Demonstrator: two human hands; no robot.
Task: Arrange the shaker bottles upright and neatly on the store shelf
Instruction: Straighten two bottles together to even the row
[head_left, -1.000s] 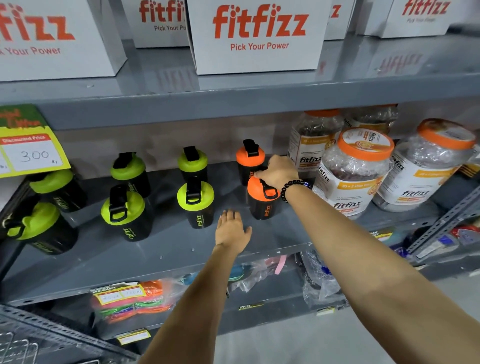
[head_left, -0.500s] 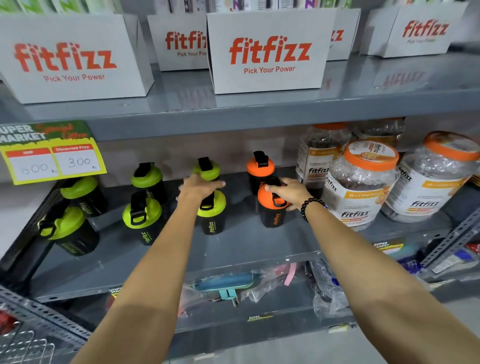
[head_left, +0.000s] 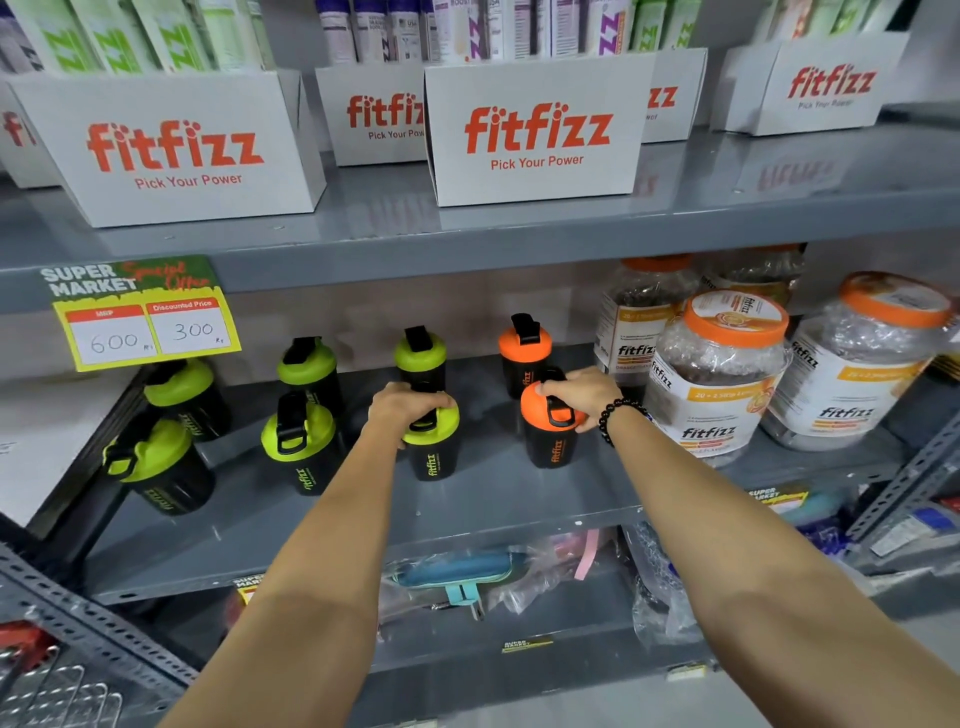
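Note:
Several black shaker bottles stand upright in two rows on the grey middle shelf (head_left: 509, 499). My left hand (head_left: 405, 408) grips the lid of the front green-lidded bottle (head_left: 434, 457). My right hand (head_left: 579, 392), with a black bead bracelet, holds the lid of the front orange-lidded bottle (head_left: 553, 447). Behind them stand a green-lidded bottle (head_left: 420, 356) and an orange-lidded bottle (head_left: 524, 351). Further left are more green-lidded bottles (head_left: 301, 441), (head_left: 306, 366), (head_left: 156, 462), (head_left: 184, 392).
Large fitfizz jars with orange lids (head_left: 719, 374) crowd the right of the shelf. White fitfizz boxes (head_left: 535, 135) sit on the shelf above. A yellow price tag (head_left: 145, 325) hangs at the left. Plastic-wrapped goods (head_left: 467, 582) lie on the shelf below.
My left hand rose from the shelf's front edge to the front green-lidded bottle and closed on its lid. My right hand stayed on the orange-lidded bottle. The camera tilted upward.

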